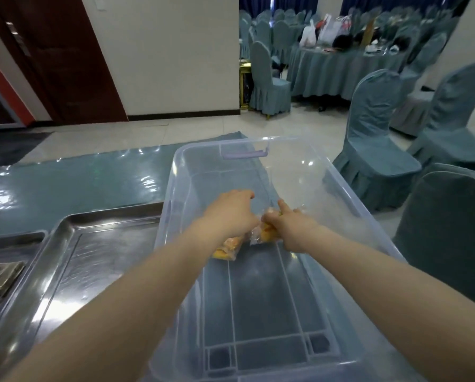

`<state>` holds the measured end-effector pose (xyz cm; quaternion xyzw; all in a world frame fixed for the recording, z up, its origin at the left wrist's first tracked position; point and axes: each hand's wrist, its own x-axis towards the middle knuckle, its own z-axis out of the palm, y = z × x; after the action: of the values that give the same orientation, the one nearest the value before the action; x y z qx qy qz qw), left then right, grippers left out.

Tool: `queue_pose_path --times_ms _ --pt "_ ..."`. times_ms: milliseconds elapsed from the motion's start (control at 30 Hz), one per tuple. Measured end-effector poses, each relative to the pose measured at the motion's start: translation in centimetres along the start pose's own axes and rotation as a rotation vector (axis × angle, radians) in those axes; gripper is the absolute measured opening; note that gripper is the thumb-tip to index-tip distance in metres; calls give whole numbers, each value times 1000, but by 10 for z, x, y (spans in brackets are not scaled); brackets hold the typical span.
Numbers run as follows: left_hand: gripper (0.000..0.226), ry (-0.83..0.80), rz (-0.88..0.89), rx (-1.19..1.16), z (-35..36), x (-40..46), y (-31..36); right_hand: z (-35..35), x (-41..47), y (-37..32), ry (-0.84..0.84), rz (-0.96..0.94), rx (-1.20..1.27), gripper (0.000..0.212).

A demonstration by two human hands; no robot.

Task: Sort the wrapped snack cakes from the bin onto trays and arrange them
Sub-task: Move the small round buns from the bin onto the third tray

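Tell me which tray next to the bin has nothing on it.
The big steel tray touching the bin's left wall; its bed shows bare. The other tray, at the far left edge, has dark packets in it.

Tabletop (73,183) under glossy clear film over teal cloth. Teal-covered banquet chairs (374,150) at right. Farther round table (338,67), skirted, bearing plastic bags (317,30). Dark wooden door (62,51), white wall (170,51).

The bench (73,183), covered in glossy teal sheeting, carries a clear plastic bin (368,224) at right and, touching its left wall, a steel tray (65,260), with another tray (13,241) further left.
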<state>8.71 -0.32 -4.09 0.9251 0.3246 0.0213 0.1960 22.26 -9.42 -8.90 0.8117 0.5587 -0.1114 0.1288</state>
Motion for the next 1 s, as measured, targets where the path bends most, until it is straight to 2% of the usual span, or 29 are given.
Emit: queue_pose_path --times_ms 67,167,267,433,567,700,833,1000 --pt "65 -59 -46 38 24 22 -6 5 2 2 -32 9 45 87" --pt "92 -132 -153 136 60 37 -23 14 6 3 -67 26 133 105" --pt "112 -113 -243 236 88 41 -46 27 15 4 -77 62 155 118" --pt "122 -23 -309 341 119 40 -68 49 30 10 -144 103 152 125" --pt "118 -41 -305 224 136 39 -74 63 41 2 -140 106 99 142" --pt "106 47 -263 165 142 36 -75 72 53 -2 -96 97 -16 130" --pt "92 115 -242 219 144 37 -73 70 58 -2 -20 110 12 94" --pt "77 140 -263 116 132 39 -66 56 58 2 137 68 24 68"
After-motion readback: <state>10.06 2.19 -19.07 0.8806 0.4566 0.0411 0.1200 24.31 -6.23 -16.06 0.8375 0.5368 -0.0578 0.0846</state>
